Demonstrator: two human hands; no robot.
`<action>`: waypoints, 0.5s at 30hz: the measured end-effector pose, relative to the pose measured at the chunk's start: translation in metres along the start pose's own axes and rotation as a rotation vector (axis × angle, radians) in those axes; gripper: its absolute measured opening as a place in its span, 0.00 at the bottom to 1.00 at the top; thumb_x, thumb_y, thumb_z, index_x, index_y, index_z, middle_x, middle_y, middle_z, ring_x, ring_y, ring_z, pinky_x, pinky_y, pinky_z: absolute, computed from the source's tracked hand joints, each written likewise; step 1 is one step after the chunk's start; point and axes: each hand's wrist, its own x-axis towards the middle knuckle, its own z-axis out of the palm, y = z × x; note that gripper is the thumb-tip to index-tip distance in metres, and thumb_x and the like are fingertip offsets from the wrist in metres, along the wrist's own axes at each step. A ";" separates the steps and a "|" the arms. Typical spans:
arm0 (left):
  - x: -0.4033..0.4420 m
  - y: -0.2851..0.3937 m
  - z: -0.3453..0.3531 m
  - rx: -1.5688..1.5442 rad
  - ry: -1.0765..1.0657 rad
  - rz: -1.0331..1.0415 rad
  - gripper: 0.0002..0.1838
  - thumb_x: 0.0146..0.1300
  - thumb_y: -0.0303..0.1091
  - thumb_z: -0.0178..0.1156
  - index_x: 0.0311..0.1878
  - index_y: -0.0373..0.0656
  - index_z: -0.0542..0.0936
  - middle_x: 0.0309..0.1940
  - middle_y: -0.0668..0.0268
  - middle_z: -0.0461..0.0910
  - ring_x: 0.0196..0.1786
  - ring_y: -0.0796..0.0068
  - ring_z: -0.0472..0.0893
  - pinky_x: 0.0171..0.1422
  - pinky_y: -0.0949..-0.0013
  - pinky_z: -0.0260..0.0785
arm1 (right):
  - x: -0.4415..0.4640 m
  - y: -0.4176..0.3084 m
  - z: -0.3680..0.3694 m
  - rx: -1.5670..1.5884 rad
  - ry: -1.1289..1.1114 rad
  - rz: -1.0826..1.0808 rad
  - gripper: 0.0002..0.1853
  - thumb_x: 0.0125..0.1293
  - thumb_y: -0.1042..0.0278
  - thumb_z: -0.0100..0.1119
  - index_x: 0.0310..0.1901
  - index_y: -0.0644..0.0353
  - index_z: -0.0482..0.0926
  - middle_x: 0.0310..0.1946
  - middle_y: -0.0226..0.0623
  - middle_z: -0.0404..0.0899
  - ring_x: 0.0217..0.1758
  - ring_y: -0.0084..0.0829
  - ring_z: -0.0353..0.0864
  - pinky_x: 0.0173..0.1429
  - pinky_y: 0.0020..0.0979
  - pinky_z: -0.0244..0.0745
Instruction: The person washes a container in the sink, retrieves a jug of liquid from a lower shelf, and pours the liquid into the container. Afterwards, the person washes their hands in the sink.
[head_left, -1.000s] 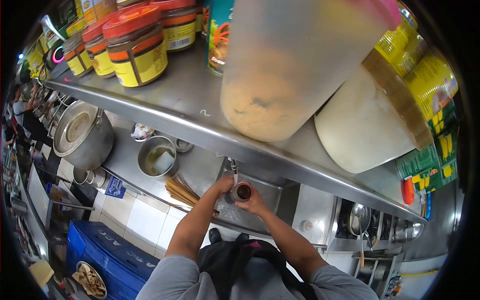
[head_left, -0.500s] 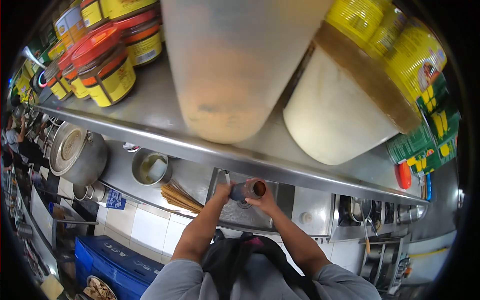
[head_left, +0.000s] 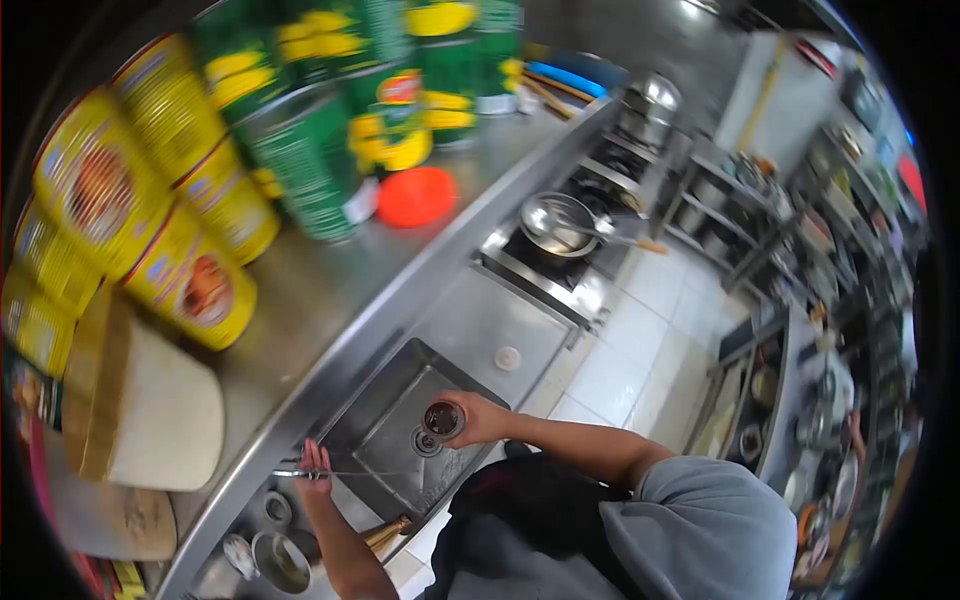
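My right hand [head_left: 480,417] is wrapped around a jar [head_left: 444,420] above the sink [head_left: 400,372]. Its mouth faces up and shows something dark brown inside; I cannot tell what. My left hand [head_left: 315,466] is at a metal faucet [head_left: 292,473] on the sink's left side, with the fingers stretched out behind the spout. A thin line, which looks like a stream of water, runs from the faucet over the basin. The drain [head_left: 427,441] lies just beside the jar.
A steel shelf [head_left: 330,300] above the sink carries yellow cans [head_left: 190,280], green cans [head_left: 300,160], a red lid [head_left: 417,197] and a large pale container [head_left: 160,420]. A pan [head_left: 557,225] sits on the stove to the right. A metal pot [head_left: 281,562] stands at lower left.
My left hand has let go of the jar and moved to the faucet. The jar stays in my right hand. My view has turned right, towards the stove.
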 end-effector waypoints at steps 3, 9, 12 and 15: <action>0.020 -0.037 -0.022 0.406 -0.263 -0.496 0.18 0.52 0.35 0.61 0.49 0.50 0.83 0.40 0.62 0.86 0.42 0.60 0.85 0.52 0.55 0.76 | -0.043 -0.013 -0.020 0.016 0.207 0.047 0.34 0.44 0.64 0.77 0.55 0.61 0.73 0.49 0.38 0.79 0.54 0.32 0.79 0.62 0.32 0.72; 0.000 -0.232 0.098 2.178 -0.540 0.260 0.22 0.56 0.34 0.64 0.56 0.45 0.78 0.45 0.58 0.83 0.51 0.55 0.81 0.57 0.58 0.71 | -0.141 0.012 -0.030 -0.160 0.644 0.135 0.41 0.42 0.61 0.79 0.59 0.62 0.69 0.51 0.41 0.79 0.57 0.35 0.78 0.62 0.34 0.72; -0.015 -0.327 0.188 1.960 -0.893 0.420 0.32 0.54 0.32 0.67 0.65 0.47 0.71 0.59 0.52 0.75 0.62 0.52 0.74 0.65 0.56 0.65 | -0.186 0.000 -0.031 -0.181 0.868 0.155 0.37 0.42 0.63 0.78 0.56 0.61 0.71 0.49 0.42 0.79 0.54 0.35 0.79 0.58 0.35 0.73; -0.013 -0.398 0.243 2.032 -1.069 0.562 0.37 0.54 0.32 0.68 0.69 0.49 0.67 0.67 0.47 0.66 0.69 0.50 0.66 0.70 0.54 0.60 | -0.225 -0.019 -0.035 -0.175 0.947 0.205 0.36 0.41 0.65 0.76 0.55 0.59 0.72 0.47 0.39 0.79 0.52 0.33 0.79 0.57 0.33 0.73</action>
